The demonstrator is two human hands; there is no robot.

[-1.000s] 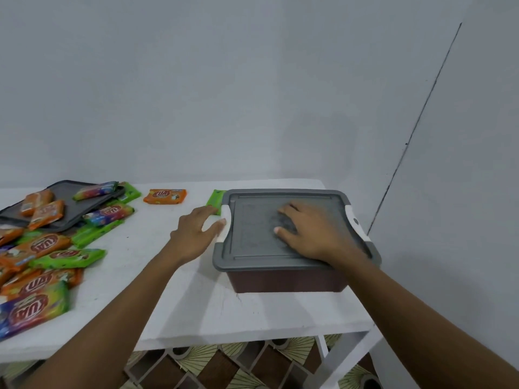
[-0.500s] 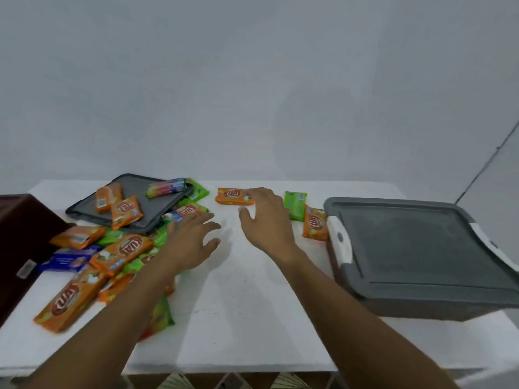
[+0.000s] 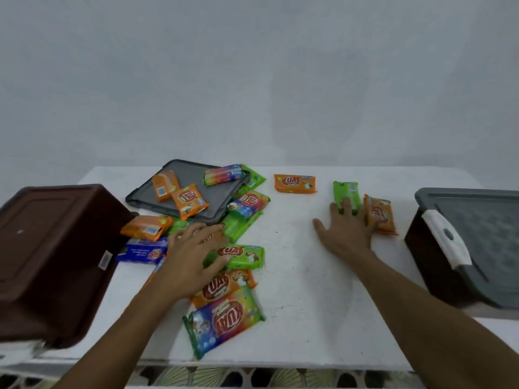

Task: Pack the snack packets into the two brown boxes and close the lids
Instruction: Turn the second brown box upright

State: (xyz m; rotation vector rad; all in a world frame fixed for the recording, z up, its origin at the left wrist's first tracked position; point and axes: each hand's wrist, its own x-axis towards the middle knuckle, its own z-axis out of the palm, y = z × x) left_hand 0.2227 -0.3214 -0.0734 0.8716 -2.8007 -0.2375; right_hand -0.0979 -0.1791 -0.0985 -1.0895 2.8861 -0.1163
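A white desk [image 3: 295,290] carries scattered snack packets between two brown boxes. The left brown box [image 3: 50,256] stands at the desk's left edge, tipped, with one broad flat face and a small sticker turned toward the camera. The right brown box [image 3: 429,265] sits at the right edge with its grey lid [image 3: 477,228] on and a white latch [image 3: 446,240] at its near-left side. A loose grey lid [image 3: 193,175] lies flat toward the far left of the desk.

The right hand [image 3: 348,234] lies palm down, with its fingers spread and straight. Its fingertips overlap the near end of a green packet [image 3: 346,192], whose long axis runs away from the person. An orange packet [image 3: 382,217] lies parallel to that one, touching the hand's outer fingers on the right. Farther back and to the left, apart from the hand, a second orange packet [image 3: 295,183] lies with its long axis left to right.

The left hand [image 3: 191,256] is also spread palm down, over the pile. Its fingertips reach the left end of a green KUAT packet [image 3: 241,256] that lies left to right. Whether the hand presses on it or hovers just above it cannot be told. Just nearer the person lie an orange KUAT packet [image 3: 227,284] and a rainbow packet [image 3: 224,318], both slanting up to the right. A blue packet [image 3: 140,251] lies left of the wrist, beside the left box.

Two small orange packets [image 3: 189,202] rest on the loose lid, and a slim rainbow packet [image 3: 223,174] lies across its far edge.
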